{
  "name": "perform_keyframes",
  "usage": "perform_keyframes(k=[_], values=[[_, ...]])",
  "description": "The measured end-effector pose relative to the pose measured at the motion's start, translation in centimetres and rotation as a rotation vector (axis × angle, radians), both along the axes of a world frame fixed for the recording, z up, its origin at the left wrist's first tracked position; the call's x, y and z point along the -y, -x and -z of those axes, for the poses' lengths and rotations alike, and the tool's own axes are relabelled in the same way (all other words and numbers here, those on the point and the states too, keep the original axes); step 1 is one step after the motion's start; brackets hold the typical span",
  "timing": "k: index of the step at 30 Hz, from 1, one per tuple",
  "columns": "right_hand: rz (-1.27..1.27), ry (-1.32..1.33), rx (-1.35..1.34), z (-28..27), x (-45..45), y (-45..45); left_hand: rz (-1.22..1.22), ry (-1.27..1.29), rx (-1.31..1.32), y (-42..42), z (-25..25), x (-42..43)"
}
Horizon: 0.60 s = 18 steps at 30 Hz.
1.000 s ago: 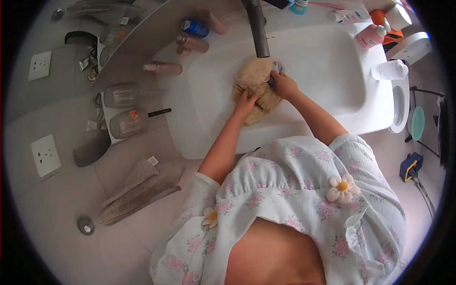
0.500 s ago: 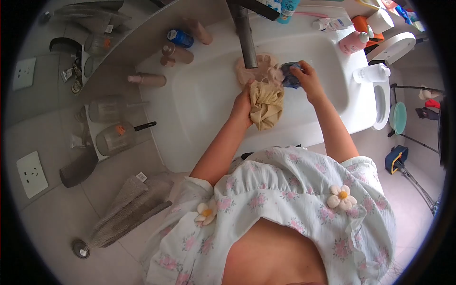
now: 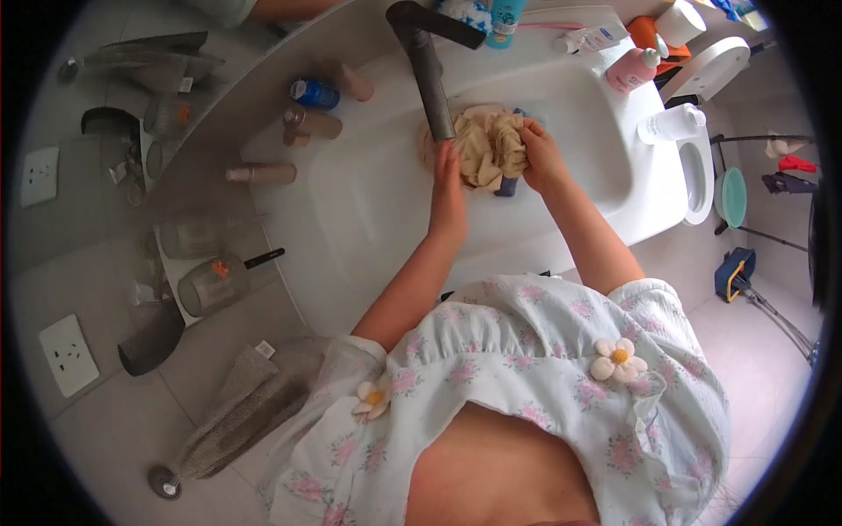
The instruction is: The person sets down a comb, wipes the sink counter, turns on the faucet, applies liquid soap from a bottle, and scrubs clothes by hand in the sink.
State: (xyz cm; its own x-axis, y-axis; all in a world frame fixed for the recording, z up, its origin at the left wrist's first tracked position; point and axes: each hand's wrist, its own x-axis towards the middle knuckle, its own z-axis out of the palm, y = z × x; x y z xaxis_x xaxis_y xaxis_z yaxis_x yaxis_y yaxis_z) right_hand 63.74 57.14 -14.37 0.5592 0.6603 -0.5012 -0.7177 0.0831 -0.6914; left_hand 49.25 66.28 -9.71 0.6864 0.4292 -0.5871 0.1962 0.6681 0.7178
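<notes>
A crumpled beige cloth (image 3: pixel 481 156) lies in the white sink (image 3: pixel 351 197), beneath the dark faucet (image 3: pixel 431 101). My right hand (image 3: pixel 544 156) is closed on its right edge. My left hand (image 3: pixel 448 188) is at the cloth's left side, just below the spout, its fingers pointing up and lying together; whether it grips any fabric is hidden. A blue-grey cloth (image 3: pixel 506 187) shows under the beige one, and a pale pink cloth (image 3: pixel 484 110) shows behind it.
A blue can (image 3: pixel 314 94) and pinkish bottles (image 3: pixel 313 123) stand on the left rim. Along the right rim are a pink pump bottle (image 3: pixel 633 70), a clear bottle (image 3: pixel 671 124) and a tube (image 3: pixel 596 38). A grey towel (image 3: pixel 237 412) hangs at the lower left.
The beige cloth has moved up beneath the spout. My right hand has let go of the blue-grey cloth and taken the beige one. My left hand's fingers have straightened.
</notes>
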Motion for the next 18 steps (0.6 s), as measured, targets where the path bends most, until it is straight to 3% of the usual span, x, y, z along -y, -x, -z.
perform_keyframes(k=[2, 3, 5, 6, 7, 8, 11, 12, 13, 14, 16, 17, 18], values=[[0.136, -0.127, -0.175, -2.5, -0.9, 1.0, -0.039, 0.393, 0.018, 0.5, -0.9, 0.3], [0.109, -0.098, -0.059, -1.9, -0.8, 1.8, -0.019, 0.583, 0.082, 0.7, -1.0, 0.5], [0.052, -0.035, 0.169, -0.2, -0.4, 4.2, 0.151, 0.932, 0.527, 0.8, 0.6, 1.7], [0.048, -0.046, 0.136, -0.9, -0.1, 6.0, -0.034, 0.680, 0.546, -0.3, 0.5, 1.7], [0.045, -0.058, 0.104, -2.4, 0.2, 8.3, 0.046, 0.307, 0.522, -1.5, 3.0, 1.1], [0.045, 0.121, 0.197, -7.5, 0.0, 9.8, 0.122, -0.063, 0.494, -2.5, 7.1, 0.3], [0.074, 0.450, 1.434, -0.8, -1.8, 9.1, 0.164, -0.297, 0.248, -2.7, 6.4, 1.2], [0.022, 0.583, 1.154, -1.9, -2.6, 6.8, -0.034, 0.091, 0.343, -3.1, 4.7, 2.3], [-0.002, 0.557, 0.954, -2.7, -3.2, 3.4, -0.230, 0.476, 0.423, -3.3, 3.3, 3.4], [0.019, 0.561, 0.760, -5.2, -3.1, 2.7, -0.214, 0.419, 0.384, -3.3, 2.5, 4.4], [0.083, 0.485, 0.736, -4.0, -2.8, 4.2, -0.224, 0.378, 0.264, -3.0, 1.5, 4.3], [0.119, 0.402, 0.928, 1.0, -2.9, 6.5, -0.228, 0.358, 0.212, -3.3, 1.2, 4.1], [0.090, 0.373, 1.025, 1.6, -2.4, 7.7, -0.201, 0.399, 0.261, -3.3, 2.8, 3.0]])
